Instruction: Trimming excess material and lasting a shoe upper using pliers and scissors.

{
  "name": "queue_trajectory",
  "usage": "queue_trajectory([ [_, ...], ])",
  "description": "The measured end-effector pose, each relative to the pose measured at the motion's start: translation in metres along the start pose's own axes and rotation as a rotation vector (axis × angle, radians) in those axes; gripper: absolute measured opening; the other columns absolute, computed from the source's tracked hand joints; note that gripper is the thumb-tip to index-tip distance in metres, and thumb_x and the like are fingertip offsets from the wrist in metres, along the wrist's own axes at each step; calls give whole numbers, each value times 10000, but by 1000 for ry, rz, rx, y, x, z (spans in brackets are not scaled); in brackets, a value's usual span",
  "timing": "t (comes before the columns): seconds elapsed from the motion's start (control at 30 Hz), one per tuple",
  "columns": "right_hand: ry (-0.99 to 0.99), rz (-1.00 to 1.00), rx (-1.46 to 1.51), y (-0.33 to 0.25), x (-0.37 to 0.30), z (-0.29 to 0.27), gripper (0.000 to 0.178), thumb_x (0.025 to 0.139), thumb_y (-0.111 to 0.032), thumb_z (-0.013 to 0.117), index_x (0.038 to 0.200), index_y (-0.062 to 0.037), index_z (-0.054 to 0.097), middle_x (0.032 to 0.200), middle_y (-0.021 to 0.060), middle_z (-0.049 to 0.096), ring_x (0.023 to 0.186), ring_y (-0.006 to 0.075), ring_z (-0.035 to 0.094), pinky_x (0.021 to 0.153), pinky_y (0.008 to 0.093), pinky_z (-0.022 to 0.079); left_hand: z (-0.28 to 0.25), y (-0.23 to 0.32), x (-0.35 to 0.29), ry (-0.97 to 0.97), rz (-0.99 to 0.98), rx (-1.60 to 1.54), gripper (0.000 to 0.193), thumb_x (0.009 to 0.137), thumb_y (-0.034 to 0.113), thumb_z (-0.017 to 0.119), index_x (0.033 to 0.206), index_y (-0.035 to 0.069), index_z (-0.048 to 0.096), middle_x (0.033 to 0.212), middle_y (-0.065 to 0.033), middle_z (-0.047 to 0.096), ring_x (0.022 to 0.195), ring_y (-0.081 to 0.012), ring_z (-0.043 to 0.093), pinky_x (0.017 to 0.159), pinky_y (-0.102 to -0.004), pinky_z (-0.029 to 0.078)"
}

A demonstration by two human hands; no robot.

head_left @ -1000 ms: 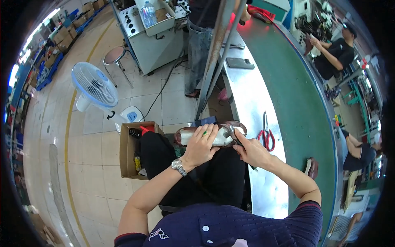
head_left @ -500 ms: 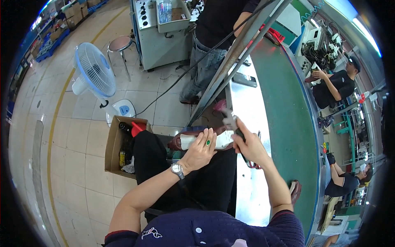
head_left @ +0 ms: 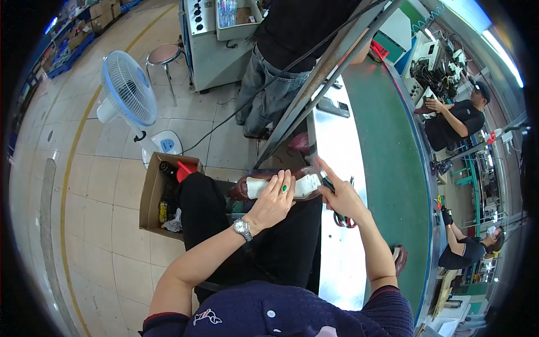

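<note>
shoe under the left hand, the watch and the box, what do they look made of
Shoe: leather or a lookalike, judging by the brown gloss; its white part is unclear. Watch: probably polished metal, silvery and glinting. Box: likely cardboard, from its matte brown, thin walls.

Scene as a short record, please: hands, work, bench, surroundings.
left hand: laid over the shoe, fingers close together
right hand: gripping a dark-handled tool; its head is blurred
shoe: brown and white, over the lap
ledge: bare metal, at the person's right; phone and red-handled scissors, partly hidden
belt: green, beyond the ledge; another shoe on it
left side: open box, fan, stool
</note>
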State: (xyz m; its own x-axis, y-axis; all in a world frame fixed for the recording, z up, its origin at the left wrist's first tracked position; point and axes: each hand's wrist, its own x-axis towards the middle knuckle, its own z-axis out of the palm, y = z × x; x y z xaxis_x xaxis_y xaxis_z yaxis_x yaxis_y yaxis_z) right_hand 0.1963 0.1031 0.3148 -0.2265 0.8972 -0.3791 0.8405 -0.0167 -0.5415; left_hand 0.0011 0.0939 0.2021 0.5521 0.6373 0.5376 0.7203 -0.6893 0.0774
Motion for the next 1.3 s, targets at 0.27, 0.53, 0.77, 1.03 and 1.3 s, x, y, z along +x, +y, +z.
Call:
queue_trajectory([
  [0.27,-26,40,75,-5,-3,6,722,931,-63,486,1516,-266,117,603,71,585,536,183,596,567,327,500,0,4,-3,-10,-16,-22,624,762,244,704,1207,-142,498,1164,-257,529,1188,-399,489,1025,-425,384],
  [0.53,88,-197,-323,-10,-1,20,776,884,-75,546,1504,-274,122,695,241,635,624,434,623,612,525,492,2,6,-4,-13,9,75,555,827,264,638,1199,-129,514,1154,-260,542,1219,-426,471,1029,-457,387],
  [0.77,176,-224,-388,-11,2,30,787,864,-67,551,1504,-265,139,650,220,626,585,422,618,565,508,501,10,4,-5,57,28,121,374,859,249,606,1085,-46,556,1115,-234,574,1232,-428,465,1045,-461,379],
  [1.03,166,-162,-385,-21,-1,42,769,875,-69,538,1504,-261,140,648,240,616,588,411,627,554,498,514,-9,7,9,30,-281,-401,328,831,169,595,1067,-56,562,1101,-212,582,1148,-363,514,1023,-459,385],
  [1.3,262,-264,-319,-38,0,32,756,883,-76,528,1506,-243,134,706,228,643,634,418,639,582,498,520,-33,-10,-2,-181,-126,110,521,781,89,525,1228,-173,476,1196,-314,542,1192,-356,494,1142,-407,232],
])
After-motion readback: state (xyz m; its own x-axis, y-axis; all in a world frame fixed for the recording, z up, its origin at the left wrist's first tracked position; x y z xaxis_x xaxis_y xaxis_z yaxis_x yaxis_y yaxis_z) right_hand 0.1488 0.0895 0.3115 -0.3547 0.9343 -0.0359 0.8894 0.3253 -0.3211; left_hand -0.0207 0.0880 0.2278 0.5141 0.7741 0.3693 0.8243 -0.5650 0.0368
